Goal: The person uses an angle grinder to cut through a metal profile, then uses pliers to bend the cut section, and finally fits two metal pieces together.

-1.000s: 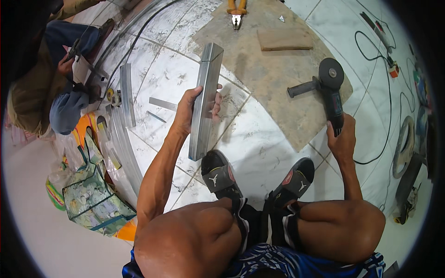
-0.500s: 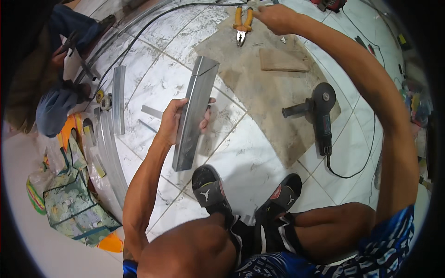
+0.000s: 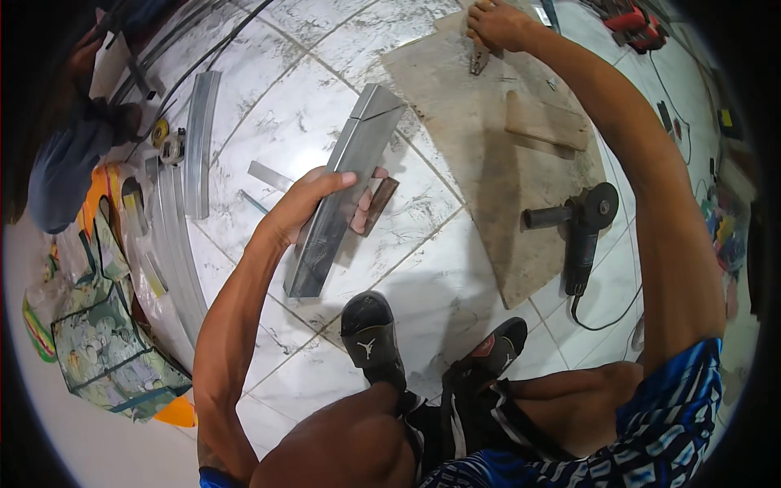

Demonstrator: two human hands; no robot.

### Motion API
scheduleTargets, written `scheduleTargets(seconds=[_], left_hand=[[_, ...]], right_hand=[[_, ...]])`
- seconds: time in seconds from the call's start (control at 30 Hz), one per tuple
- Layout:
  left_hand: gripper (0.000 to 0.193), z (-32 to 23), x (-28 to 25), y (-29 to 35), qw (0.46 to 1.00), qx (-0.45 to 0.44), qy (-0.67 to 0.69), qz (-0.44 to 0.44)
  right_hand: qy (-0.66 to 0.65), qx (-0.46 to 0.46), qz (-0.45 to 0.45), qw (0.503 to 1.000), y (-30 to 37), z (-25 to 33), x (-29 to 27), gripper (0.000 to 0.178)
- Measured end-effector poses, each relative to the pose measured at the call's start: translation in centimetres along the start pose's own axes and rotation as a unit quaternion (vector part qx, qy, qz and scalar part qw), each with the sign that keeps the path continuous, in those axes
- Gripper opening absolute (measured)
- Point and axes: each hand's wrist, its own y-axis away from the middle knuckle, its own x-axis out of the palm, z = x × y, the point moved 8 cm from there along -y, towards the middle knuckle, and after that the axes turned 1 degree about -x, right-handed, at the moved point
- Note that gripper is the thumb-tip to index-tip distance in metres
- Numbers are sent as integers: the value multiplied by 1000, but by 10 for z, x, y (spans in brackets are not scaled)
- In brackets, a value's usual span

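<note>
One grey metal channel point(image 3: 340, 203) occupied the area just left of the frame's centre, tilted so that its upper end leaned right; a dark line crossed it near that end. The left hand point(image 3: 311, 199) gripped it at mid-length, thumb pressed along the near face and fingers wrapped round the far edge. A brown strip point(image 3: 382, 207) showed beside those fingertips; whether the two touched could not be determined. At the upper centre-right, the right hand point(image 3: 500, 28) was closed over the handles of a pair of pliers point(image 3: 478, 61), whose metal nose pointed downward over a brown sheet point(image 3: 455, 106). On that sheet, below and right of the pliers, lay a flat wooden block point(image 3: 543, 122). An angle grinder point(image 3: 581, 252) rested across the sheet's right edge, side handle toward the left, cord trailing from its lower end. Further metal lengths point(image 3: 199, 146) lay at the left of the frame, near a tape measure point(image 3: 172, 148), with a patterned bag point(image 3: 114, 342) at the lower left. Another person's denim-covered leg point(image 3: 69, 175) appeared at the upper left.
</note>
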Motion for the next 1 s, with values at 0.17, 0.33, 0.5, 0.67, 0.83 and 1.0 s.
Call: scheduleTargets(seconds=[0.17,0.33,0.5,0.67,0.83,1.0], left_hand=[[74,-2,2,-2,1000,2,14,19],[79,-2,-3,5,999,19,-9,31],[81,-8,-6,15,997,15,-70,8],[77,-17,7,33,986,4,-169,2],[65,-12,25,43,971,-51,-233,26],[54,5,54,48,964,-122,-223,83]], right_hand=[[24,-49,34,998,11,-1,-6,27],[-93,-21,-42,995,34,11,-88,33],[-255,126,-12,959,79,-8,-125,38],[-509,187,-2,840,170,13,-165,32],[-584,176,68,789,246,50,-190,35],[-538,174,7,825,297,71,-193,42]])
